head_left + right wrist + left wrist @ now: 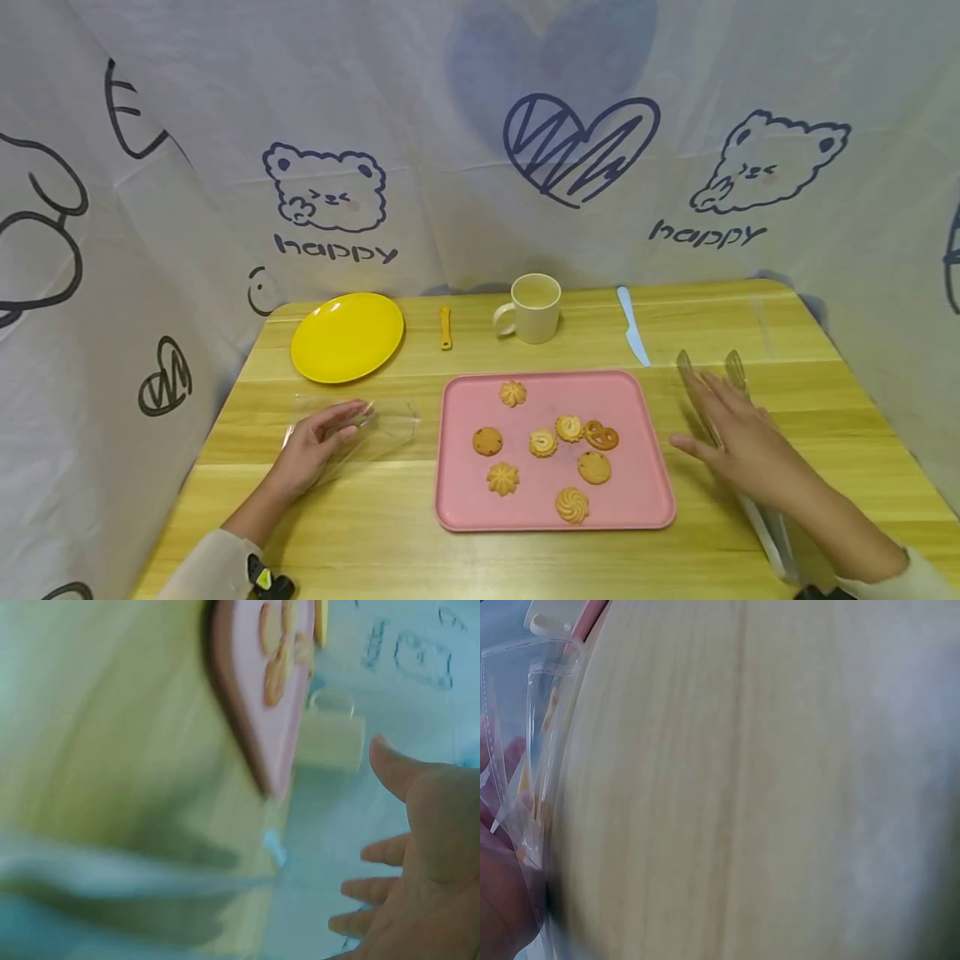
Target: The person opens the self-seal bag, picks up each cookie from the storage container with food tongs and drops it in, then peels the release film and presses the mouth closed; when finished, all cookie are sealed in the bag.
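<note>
In the head view my left hand (318, 446) is at a clear plastic pouch (393, 425) left of the pink tray, thumb and fingers loosely curved with a gap between them. Through the stitched plastic, the left wrist view shows that hand's fingers. My right hand (750, 446) hovers over metal tongs (765, 525), its thumb and fingers spread. The tongs blur across the lower left of the right wrist view. Between the hands lies the pink tray (517, 517), with several cookies (502, 479) and a pretzel (602, 435) on it.
A yellow plate (348, 337) lies at the table's back left. Beside it are a small orange-yellow handled utensil (446, 327), a cream mug (536, 308) and a pale blue knife (633, 329). Printed white cloth (450, 167) hangs behind and at both sides.
</note>
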`<state>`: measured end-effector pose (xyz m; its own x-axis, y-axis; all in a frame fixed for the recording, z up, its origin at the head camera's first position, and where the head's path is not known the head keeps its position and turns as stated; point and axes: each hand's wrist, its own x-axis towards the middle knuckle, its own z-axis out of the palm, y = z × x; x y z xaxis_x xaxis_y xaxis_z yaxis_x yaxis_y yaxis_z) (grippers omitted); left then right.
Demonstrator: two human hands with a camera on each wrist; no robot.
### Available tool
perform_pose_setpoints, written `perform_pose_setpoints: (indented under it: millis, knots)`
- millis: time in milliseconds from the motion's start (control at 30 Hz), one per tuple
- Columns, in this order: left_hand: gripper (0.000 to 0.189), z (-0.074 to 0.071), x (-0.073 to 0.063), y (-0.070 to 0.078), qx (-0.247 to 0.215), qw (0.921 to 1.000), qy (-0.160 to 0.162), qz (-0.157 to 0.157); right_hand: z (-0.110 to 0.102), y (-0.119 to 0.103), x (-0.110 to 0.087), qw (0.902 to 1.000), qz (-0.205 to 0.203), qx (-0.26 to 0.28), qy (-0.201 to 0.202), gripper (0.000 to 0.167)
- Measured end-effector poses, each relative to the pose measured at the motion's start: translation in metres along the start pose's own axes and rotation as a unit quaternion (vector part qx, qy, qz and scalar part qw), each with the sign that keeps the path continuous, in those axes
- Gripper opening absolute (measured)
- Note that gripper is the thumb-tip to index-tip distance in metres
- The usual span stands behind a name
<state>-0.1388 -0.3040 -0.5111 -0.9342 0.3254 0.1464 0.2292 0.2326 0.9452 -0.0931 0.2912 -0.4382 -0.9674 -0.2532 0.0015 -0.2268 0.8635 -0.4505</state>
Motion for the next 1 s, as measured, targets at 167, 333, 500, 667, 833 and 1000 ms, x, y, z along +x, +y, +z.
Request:
perform_pose_setpoints:
  millis: [167, 333, 500, 667, 833, 1000]
  knots:
    - [0.039, 0.001, 0.000, 0.000, -0.001, 1.0000, 0.003, 0.004, 0.001, 0.034, -0.021, 0.9966, 0.063, 0.053, -0.004, 0.105]
    - [0.039, 0.003, 0.001, 0.002, 0.024, 0.9994, 0.025, -0.001, 0.013, 0.053, -0.037, 0.9874, 0.116, 0.105, -0.023, 0.111]
    - [0.041, 0.004, 0.000, 0.003, 0.029, 0.9991, 0.029, -0.008, 0.024, 0.059, -0.045, 0.9816, 0.142, 0.125, -0.025, 0.113]
    - [0.041, 0.003, 0.000, 0.002, 0.034, 0.9988, 0.033, -0.015, 0.029, 0.058, -0.048, 0.9781, 0.172, 0.113, -0.033, 0.115]
    - [0.041, 0.002, 0.000, 0.001, 0.038, 0.9986, 0.033, -0.016, 0.033, 0.056, -0.048, 0.9758, 0.177, 0.126, -0.027, 0.115]
    - [0.041, 0.002, 0.000, 0.002, 0.038, 0.9988, 0.029, -0.013, 0.040, 0.054, -0.048, 0.9735, 0.178, 0.143, -0.010, 0.112]
